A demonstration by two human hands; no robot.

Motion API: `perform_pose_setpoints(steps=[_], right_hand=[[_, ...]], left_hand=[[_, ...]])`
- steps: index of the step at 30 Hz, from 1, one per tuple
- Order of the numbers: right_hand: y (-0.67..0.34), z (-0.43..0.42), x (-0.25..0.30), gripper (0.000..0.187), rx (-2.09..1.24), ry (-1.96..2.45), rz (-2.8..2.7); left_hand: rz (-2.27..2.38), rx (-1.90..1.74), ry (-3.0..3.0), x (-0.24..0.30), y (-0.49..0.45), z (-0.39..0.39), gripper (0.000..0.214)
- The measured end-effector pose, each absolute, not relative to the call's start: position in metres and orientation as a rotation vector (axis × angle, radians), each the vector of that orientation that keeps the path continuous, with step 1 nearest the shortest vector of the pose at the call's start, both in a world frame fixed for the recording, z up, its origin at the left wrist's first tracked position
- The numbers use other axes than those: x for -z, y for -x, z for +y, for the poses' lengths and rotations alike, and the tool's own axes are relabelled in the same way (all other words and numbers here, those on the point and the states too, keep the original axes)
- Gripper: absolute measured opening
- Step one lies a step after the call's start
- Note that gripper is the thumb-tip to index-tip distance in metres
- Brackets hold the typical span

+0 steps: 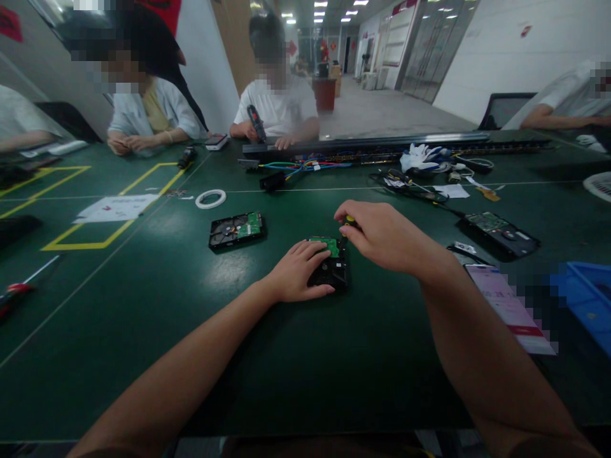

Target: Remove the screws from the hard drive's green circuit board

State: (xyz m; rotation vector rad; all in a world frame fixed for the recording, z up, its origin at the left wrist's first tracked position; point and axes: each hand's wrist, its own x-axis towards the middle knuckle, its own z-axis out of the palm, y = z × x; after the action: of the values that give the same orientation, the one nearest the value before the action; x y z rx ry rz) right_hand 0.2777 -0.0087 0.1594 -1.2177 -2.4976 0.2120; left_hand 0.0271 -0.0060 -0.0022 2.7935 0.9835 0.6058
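Note:
A black hard drive with a green circuit board lies on the table in front of me. My left hand rests flat across its left side, fingers stretched over the board. At the drive's far right corner, my right hand is closed around a small screwdriver with a yellow and black handle. Its shaft points down toward the board's edge; the tip is too small to make out. To the left lies a second hard drive, circuit board facing up, touched by neither hand.
Another drive with a cable, a phone and a blue bin stand right. A tape roll and a red-handled screwdriver lie left. Long black rails, wires and gloves line the back, where other people sit.

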Motion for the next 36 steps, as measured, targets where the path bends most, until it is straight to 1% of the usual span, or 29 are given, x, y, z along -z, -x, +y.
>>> perform_pose_setpoints(steps=[5, 8, 11, 13, 17, 20, 23, 29, 36], right_hand=[[-0.276, -0.011, -0.159, 0.031, -0.176, 1.183, -2.505], [-0.275, -0.012, -0.161, 0.031, -0.136, 1.202, -2.523], [-0.273, -0.012, -0.164, 0.027, -0.021, 1.377, -2.525], [-0.273, -0.012, -0.166, 0.027, 0.099, 1.534, -2.512], [-0.273, -0.013, -0.169, 0.046, 0.241, 1.695, -2.485], [-0.271, -0.014, -0.170, 0.053, 0.249, 1.707, -2.478], [-0.270, -0.015, -0.171, 0.049, 0.232, 1.675, -2.497], [-0.273, -0.013, -0.169, 0.026, 0.186, 1.496, -2.584], [-0.269, -0.012, -0.159, 0.022, 0.038, 1.500, -2.664]], left_hand=[[0.990, -0.586, -2.803, 0.001, -0.026, -0.006, 0.084], [0.982, -0.594, -2.807, 0.002, -0.026, -0.005, 0.086], [0.988, -0.592, -2.802, 0.003, -0.025, -0.005, 0.085], [0.980, -0.597, -2.795, 0.003, -0.025, -0.005, 0.085], [0.977, -0.608, -2.784, 0.002, -0.025, -0.006, 0.084], [0.982, -0.621, -2.783, 0.002, -0.025, -0.006, 0.083], [0.984, -0.620, -2.783, 0.003, -0.025, -0.006, 0.084], [0.983, -0.614, -2.780, 0.003, -0.026, -0.006, 0.084], [0.978, -0.598, -2.802, 0.004, -0.025, -0.005, 0.085]])
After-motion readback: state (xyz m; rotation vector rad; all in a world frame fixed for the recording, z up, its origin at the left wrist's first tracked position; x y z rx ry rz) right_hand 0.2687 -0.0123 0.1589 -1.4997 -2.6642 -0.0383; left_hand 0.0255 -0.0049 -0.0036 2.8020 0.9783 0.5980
